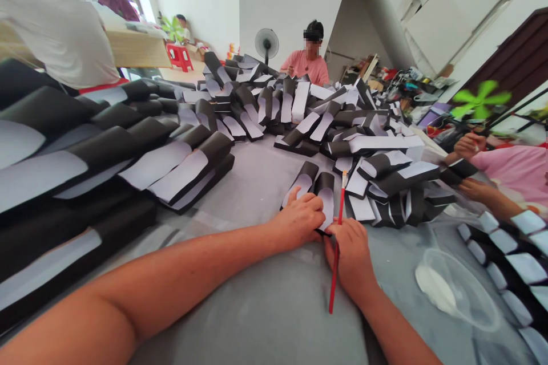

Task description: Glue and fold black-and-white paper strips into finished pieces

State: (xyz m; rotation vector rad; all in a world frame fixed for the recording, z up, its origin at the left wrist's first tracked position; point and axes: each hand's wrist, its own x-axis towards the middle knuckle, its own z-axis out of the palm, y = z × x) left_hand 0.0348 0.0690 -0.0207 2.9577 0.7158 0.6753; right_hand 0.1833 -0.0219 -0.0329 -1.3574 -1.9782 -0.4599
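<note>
- Left hand (297, 218), open, is pressing its fingers onto two curved black-and-white paper strips (326, 197).
- Right hand (349, 252), closed, is gripping one thin red paintbrush (336, 268) just beside them.
- One clear plastic dish (454, 291) smeared with white paste is sitting to the right.
- Dozens of matching strips (381, 144) are lying beyond, near a co-worker's two hands (468, 146).

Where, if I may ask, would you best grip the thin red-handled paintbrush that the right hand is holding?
Take the thin red-handled paintbrush by its free lower handle, below the right hand, coming from the near side: that long, slim stretch juts out clear of the fingers, while the bristled tip stands up beside the black-and-white paper strips.
</note>
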